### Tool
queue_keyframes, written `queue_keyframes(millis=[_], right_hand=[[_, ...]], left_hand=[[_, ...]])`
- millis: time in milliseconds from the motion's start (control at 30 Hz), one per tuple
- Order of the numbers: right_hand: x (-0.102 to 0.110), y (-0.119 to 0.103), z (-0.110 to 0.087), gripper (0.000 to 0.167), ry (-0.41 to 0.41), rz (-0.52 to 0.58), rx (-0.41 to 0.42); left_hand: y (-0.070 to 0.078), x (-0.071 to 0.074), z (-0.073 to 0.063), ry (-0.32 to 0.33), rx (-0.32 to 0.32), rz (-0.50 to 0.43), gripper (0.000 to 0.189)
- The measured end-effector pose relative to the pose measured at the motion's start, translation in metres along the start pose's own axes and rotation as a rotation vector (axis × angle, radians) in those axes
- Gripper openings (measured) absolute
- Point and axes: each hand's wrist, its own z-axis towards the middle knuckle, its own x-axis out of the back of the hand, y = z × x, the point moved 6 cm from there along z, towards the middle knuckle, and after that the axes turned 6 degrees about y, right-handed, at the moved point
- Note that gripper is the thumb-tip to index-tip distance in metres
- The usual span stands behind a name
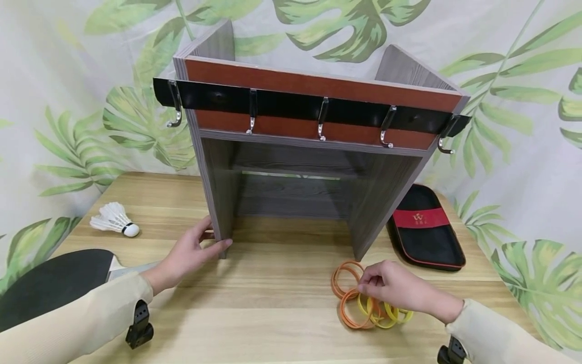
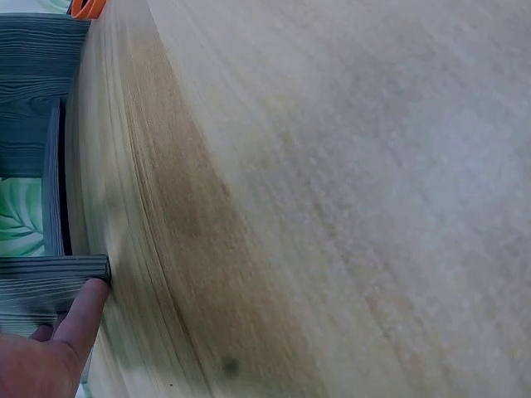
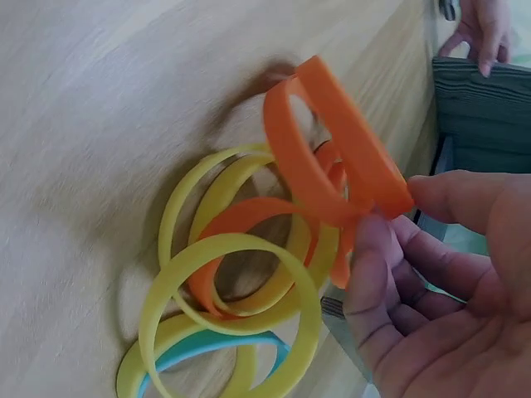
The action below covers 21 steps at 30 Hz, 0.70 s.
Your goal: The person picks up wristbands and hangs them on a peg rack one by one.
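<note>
A grey wood-grain rack (image 1: 213,187) stands on the table with a black hook strip (image 1: 291,103) across its brown front board. My left hand (image 1: 193,253) grips the lower front edge of its left side panel, thumb on the edge and fingers on the outer side. In the right wrist view, my right hand (image 3: 448,290) pinches an orange silicone band (image 3: 353,137) between thumb and fingers, raised and tilted over a loose pile. That pile has yellow bands (image 3: 309,319), another orange band (image 3: 220,224) and a teal band (image 3: 187,347), overlapping on the table.
Left of the rack lie a white shuttlecock (image 1: 113,220) and a black table tennis paddle (image 1: 54,283), partly behind the left sleeve. A black tray (image 1: 427,242) with a red strap lies at the right. Leaf-print cloth (image 1: 136,116) hangs behind the wooden table (image 1: 254,323).
</note>
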Motion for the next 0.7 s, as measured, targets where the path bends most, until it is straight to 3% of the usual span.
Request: queue_keyframes(millis=[233, 500, 700], right_hand=[[0.001, 0.001, -0.002, 0.019, -0.051, 0.157, -0.088], [0.002, -0.007, 0.0, 0.024, -0.106, 0.302, -0.051], [-0.004, -0.018, 0.013, 0.031, -0.105, 0.383, -0.049]], left_hand=[[0.0, 0.0, -0.002, -0.003, -0.004, 0.003, 0.062], [0.001, 0.0, -0.001, 0.004, -0.009, 0.02, 0.061], [-0.001, 0.0, 0.0, 0.003, -0.012, 0.019, 0.06]])
